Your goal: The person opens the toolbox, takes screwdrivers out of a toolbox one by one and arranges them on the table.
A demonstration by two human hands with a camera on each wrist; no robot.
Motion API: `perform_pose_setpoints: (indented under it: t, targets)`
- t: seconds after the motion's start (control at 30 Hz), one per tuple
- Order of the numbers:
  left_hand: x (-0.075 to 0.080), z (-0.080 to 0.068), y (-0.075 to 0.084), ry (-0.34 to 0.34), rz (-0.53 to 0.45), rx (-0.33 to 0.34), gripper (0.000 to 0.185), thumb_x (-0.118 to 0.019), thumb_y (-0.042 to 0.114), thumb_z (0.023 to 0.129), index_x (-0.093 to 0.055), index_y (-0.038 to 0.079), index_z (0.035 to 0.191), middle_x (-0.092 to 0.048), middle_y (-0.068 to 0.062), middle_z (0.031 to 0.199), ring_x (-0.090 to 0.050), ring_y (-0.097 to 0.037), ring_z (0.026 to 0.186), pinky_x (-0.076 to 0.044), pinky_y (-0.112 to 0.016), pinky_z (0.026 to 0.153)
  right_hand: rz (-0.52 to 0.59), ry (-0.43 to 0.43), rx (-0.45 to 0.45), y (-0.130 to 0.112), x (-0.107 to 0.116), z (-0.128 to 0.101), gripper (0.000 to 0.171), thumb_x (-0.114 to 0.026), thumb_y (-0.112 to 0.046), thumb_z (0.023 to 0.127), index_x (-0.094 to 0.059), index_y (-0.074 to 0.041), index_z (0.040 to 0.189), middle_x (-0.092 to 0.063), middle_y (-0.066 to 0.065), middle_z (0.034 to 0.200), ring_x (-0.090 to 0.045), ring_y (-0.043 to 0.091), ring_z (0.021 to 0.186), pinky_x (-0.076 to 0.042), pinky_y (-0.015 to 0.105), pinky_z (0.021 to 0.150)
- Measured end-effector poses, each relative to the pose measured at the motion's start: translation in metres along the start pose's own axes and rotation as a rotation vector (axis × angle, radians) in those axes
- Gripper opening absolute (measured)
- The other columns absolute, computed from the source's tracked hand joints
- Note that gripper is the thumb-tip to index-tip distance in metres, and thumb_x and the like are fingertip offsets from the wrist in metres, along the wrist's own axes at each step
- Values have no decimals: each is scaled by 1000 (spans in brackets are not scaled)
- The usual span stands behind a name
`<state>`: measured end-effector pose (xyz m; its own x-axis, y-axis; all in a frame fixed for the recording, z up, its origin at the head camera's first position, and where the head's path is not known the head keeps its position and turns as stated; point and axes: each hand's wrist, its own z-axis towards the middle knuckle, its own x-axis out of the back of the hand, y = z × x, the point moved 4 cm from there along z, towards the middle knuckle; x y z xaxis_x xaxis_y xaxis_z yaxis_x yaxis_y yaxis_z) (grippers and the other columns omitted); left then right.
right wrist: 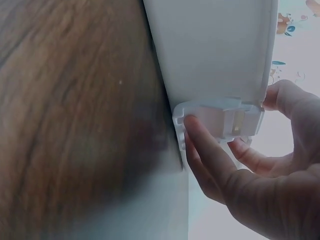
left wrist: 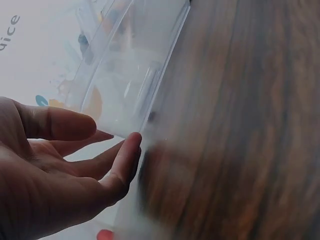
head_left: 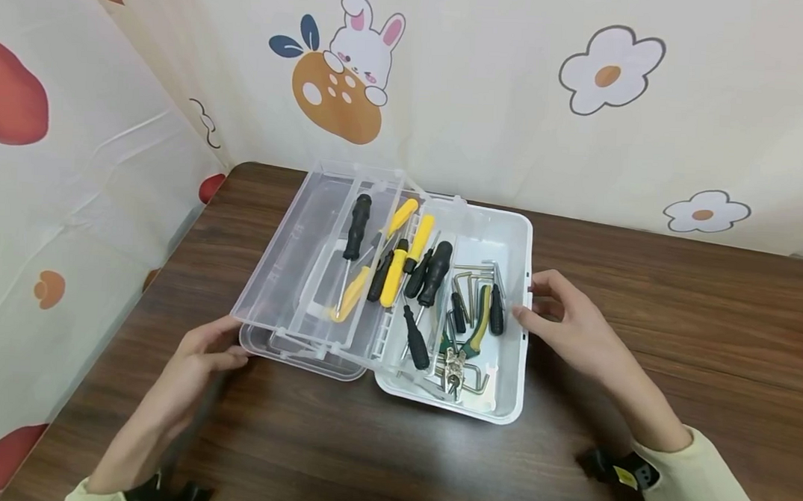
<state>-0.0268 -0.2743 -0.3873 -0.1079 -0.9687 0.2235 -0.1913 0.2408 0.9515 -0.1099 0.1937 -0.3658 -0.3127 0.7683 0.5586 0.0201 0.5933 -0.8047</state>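
Note:
A white toolbox (head_left: 516, 375) lies opened on the table, its clear lid (head_left: 342, 371) folded out to the left under a clear divided tray (head_left: 265, 289). Black-handled screwdrivers (head_left: 358, 226) and yellow-handled screwdrivers (head_left: 395, 276) lie in or show through the tray. Green-handled pliers (head_left: 481, 321) and several hex keys (head_left: 479, 381) sit in the white base. My left hand (head_left: 198, 361) is at the near left corner of lid and tray, thumb and fingers apart. With fingers on the white side latch (right wrist: 212, 120) and thumb by the rim, my right hand (head_left: 573, 325) grips the toolbox's right side.
The dark wooden table (head_left: 695, 308) extends around the toolbox. A patterned cloth (head_left: 489, 97) with a rabbit and flowers hangs behind it and along the left. A black strap (head_left: 627, 470) is on the right wrist.

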Motion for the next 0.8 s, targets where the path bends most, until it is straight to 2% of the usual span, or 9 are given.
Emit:
perform_pose_setpoints:
  t: [0.1, 0.2, 0.27, 0.37, 0.47, 0.6, 0.67, 0.73, 0.8]
  targets:
    - [-1, 1, 0, -21, 19, 6, 54, -54, -13, 93, -51, -8, 147, -60, -3, 143, -62, 0, 103, -48, -12, 88, -7, 1, -1, 1, 2, 0, 44, -67, -29, 102, -52, -7, 138, -59, 16, 138, -66, 36, 119, -54, 23, 86]
    - [-2, 2, 1, -54, 20, -24, 59, -53, -14, 92, -43, -13, 151, -39, -21, 163, -58, 5, 116, -50, -11, 91, -19, 5, -7, 2, 3, 0, 44, -66, -30, 102, -52, -8, 138, -59, 17, 138, -66, 36, 118, -55, 31, 91]
    - [-3, 3, 1, -74, 16, -49, 60, -52, -15, 92, -43, -13, 151, -31, -21, 168, -49, 8, 125, -49, -11, 92, -26, 8, -10, 2, 3, -1, 45, -66, -31, 102, -52, -8, 139, -58, 17, 139, -66, 36, 118, -54, 35, 92]
    - [-1, 5, 2, -86, 28, -63, 57, -52, -14, 92, -47, -11, 149, -37, -16, 165, -41, 10, 133, -48, -10, 94, -14, 7, -7, 3, 2, 0, 45, -66, -30, 102, -52, -8, 138, -58, 17, 138, -66, 36, 118, -55, 31, 91]
    - [2, 6, 3, -95, 53, -10, 56, -53, -10, 95, -46, -10, 151, -40, -11, 164, -41, 8, 137, -46, -9, 94, 8, 4, 1, 3, 1, 0, 43, -66, -28, 102, -52, -7, 138, -59, 18, 138, -66, 35, 117, -54, 22, 86]
    - [8, 13, 12, -114, 114, 79, 52, -54, -3, 98, -49, -9, 149, -58, 1, 148, -51, 6, 129, -45, -11, 93, 25, 5, 10, 3, -1, 1, 42, -66, -26, 103, -52, -6, 137, -59, 19, 137, -66, 35, 116, -53, 17, 83]
    - [9, 19, 20, -121, 175, 79, 49, -55, -2, 97, -54, -6, 146, -66, 7, 133, -55, 8, 116, -44, -13, 92, 24, 7, 10, 3, -1, 1, 42, -65, -26, 103, -52, -5, 137, -59, 19, 137, -66, 36, 117, -53, 17, 83]
    - [11, 25, 30, -121, 241, 52, 47, -55, -3, 96, -57, -5, 143, -67, 2, 130, -55, 8, 113, -43, -14, 92, 26, 9, 10, 3, -2, 0, 42, -65, -26, 103, -52, -5, 137, -59, 19, 137, -66, 36, 116, -53, 18, 83]
    - [12, 31, 40, -111, 330, 13, 45, -56, -3, 95, -60, -5, 140, -68, -9, 132, -52, 11, 111, -41, -14, 91, 30, 11, 10, 2, -3, 0, 42, -66, -25, 103, -52, -5, 137, -59, 19, 137, -66, 36, 116, -53, 18, 83]
